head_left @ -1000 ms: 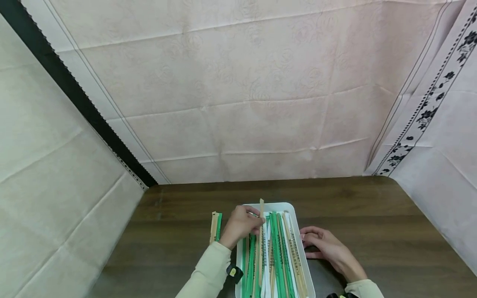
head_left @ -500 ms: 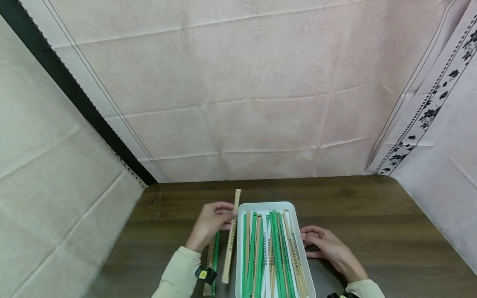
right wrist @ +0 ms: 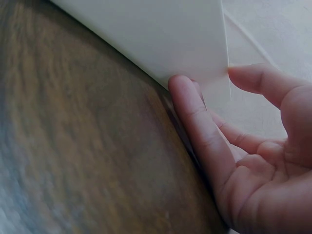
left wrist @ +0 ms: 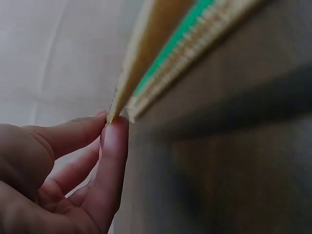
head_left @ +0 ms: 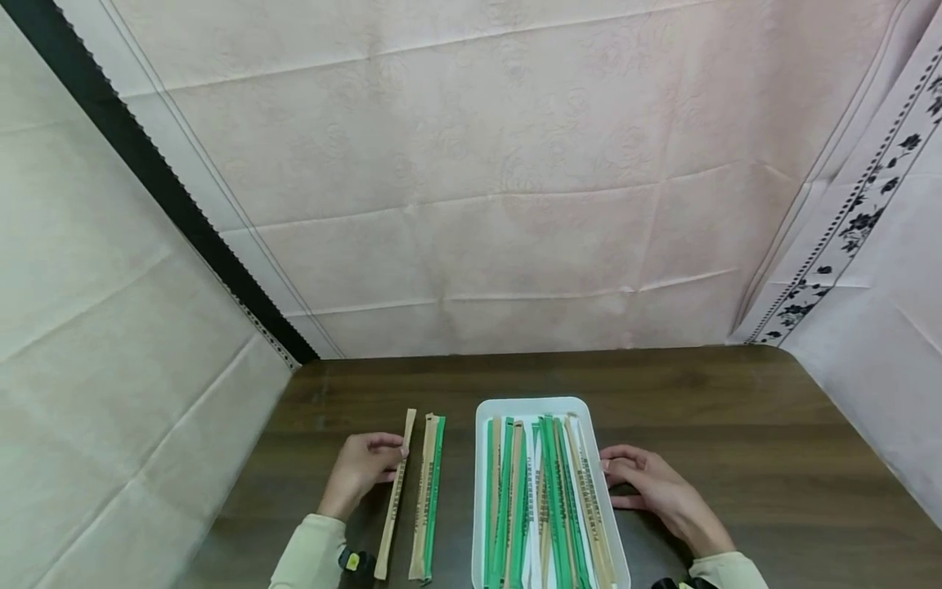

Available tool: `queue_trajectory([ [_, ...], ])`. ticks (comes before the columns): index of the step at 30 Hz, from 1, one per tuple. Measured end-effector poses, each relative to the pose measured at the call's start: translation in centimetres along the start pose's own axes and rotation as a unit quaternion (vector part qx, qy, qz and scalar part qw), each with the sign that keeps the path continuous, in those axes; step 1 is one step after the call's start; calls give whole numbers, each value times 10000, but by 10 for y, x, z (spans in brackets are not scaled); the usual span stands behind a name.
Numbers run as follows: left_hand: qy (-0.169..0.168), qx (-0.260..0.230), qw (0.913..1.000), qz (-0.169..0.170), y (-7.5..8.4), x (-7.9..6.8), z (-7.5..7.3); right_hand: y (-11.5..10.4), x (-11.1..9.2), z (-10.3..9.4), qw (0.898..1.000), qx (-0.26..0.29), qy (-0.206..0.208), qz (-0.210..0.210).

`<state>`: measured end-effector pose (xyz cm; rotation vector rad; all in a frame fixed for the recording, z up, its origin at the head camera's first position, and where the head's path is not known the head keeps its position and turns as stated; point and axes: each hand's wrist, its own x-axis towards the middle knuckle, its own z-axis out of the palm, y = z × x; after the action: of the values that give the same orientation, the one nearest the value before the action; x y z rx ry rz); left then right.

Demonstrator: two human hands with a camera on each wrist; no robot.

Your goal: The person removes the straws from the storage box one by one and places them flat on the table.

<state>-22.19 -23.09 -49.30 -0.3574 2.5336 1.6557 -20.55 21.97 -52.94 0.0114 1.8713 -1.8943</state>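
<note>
A slim tan paper-wrapped stick with printed lettering (head_left: 393, 511) is pinched between the thumb and fingertips of my left hand (head_left: 362, 470). In the left wrist view that stick (left wrist: 141, 51) runs up and away from the fingertips. Just right of it, a tan wrapped stick (head_left: 423, 499) and a green one (head_left: 436, 499) lie side by side on the table. My right hand (head_left: 651, 489) holds the right side of a white tray (head_left: 533, 405). In the right wrist view, its thumb and a finger touch opposite edges of the tray's wall (right wrist: 165, 34).
Several green, tan and white wrapped sticks (head_left: 553, 499) lie lengthwise in the tray. The brown wooden table (head_left: 706, 401) meets a pale cloth (head_left: 515, 245) at its far edge, with more cloth along both sides.
My left hand has lifted the tan stick out of the tray and carried it left, past the two sticks lying on the table. My right hand has stayed at the tray.
</note>
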Motion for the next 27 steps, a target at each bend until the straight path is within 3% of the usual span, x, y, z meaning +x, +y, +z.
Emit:
queue_trajectory([
  [5,135,277,9995,14,-10,4,9,0,-2,-2,10000,37,-11,-38],
  [15,461,787,9958,-16,-13,6,19,2,1,1,10000,38,-46,-41],
  [27,668,974,9916,535,-7,4,25,-1,-1,0,10000,0,-54,-63],
])
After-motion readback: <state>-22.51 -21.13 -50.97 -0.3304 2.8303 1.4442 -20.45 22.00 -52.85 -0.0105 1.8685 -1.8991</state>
